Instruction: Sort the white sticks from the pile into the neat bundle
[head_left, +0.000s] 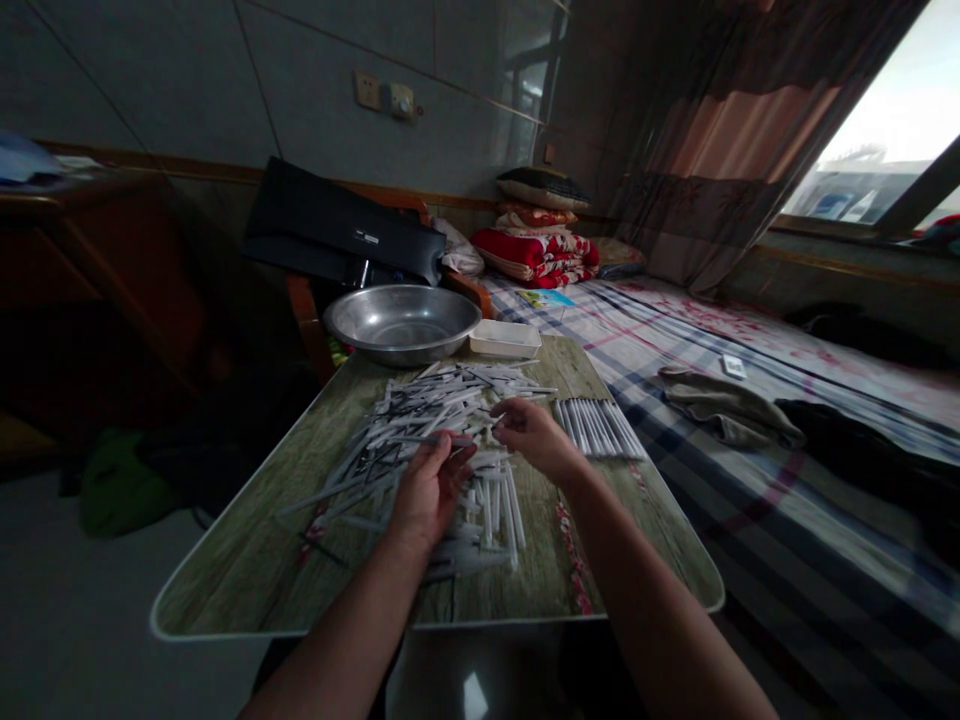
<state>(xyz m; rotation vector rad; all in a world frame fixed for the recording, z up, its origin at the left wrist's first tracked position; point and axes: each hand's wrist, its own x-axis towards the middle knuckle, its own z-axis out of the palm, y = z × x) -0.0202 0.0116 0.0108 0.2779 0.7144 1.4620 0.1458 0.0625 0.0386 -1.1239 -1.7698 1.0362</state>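
Note:
A loose heap of thin white sticks (420, 420) covers the middle of a small wood-patterned table (247, 570). My left hand (429, 490) rests over the heap with its fingers curled round one long stick. My right hand (532, 432) hovers just right of it, fingers pinched together at the other end of what looks like the same stick. A tidy row of white sticks (598, 428) lies side by side at the table's right edge, next to my right wrist.
A metal basin (401, 322) and a shallow white tray (504, 338) stand at the table's far end. A bed with a striped sheet (750, 470), folded blankets (541, 255) and dark cloths lies to the right. A black case (337, 235) leans behind the basin.

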